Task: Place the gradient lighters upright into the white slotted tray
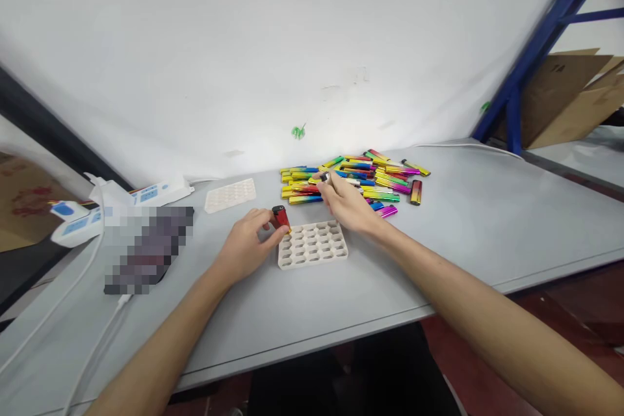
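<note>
My left hand (244, 244) pinches a red plastic lighter (279, 216) upright just above the near-left corner of the white honeycomb tray (312, 245). My right hand (347, 203) closes on a lighter from the far heap of rainbow-coloured lighters (355, 179)

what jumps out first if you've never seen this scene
The heap of rainbow-coloured lighters at the back of the grey table, where the right hand pinches one. In front of it lies a white honeycomb tray, and the left hand holds a red lighter at its left corner.
</note>
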`<state>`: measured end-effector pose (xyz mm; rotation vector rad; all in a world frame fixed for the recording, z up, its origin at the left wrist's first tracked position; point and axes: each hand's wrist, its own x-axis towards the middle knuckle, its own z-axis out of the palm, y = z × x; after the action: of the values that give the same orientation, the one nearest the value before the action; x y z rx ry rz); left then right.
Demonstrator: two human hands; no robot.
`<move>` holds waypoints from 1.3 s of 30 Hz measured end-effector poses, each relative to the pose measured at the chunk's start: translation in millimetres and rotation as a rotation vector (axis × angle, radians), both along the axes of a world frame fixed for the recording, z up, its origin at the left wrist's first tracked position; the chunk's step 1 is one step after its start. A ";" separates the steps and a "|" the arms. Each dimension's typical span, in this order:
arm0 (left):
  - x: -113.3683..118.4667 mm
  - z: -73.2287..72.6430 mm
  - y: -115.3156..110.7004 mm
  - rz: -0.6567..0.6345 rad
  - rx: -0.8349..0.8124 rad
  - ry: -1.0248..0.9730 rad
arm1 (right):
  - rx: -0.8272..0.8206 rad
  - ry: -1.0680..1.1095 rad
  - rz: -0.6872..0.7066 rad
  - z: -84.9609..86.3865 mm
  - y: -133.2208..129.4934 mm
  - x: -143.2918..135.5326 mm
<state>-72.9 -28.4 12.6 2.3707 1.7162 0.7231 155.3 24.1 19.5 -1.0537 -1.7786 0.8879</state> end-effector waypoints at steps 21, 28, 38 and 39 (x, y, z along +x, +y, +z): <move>0.7 -2.1 0.5 -0.074 -0.032 -0.029 | -0.172 0.272 0.067 3.7 -5.3 -6.0; 1.7 -1.8 0.1 -0.085 -0.026 -0.011 | -0.293 0.438 0.071 7.3 -6.1 -9.0; 0.0 -4.8 0.6 -0.114 0.008 0.001 | -0.330 0.441 0.094 6.4 -5.9 -7.4; 0.1 -5.3 0.8 -0.111 0.008 0.002 | -0.321 0.441 0.102 6.5 -6.6 -7.8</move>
<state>-72.8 -27.6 7.3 2.4503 1.5701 0.7121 147.6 17.5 26.1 -0.8796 -1.3560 1.3859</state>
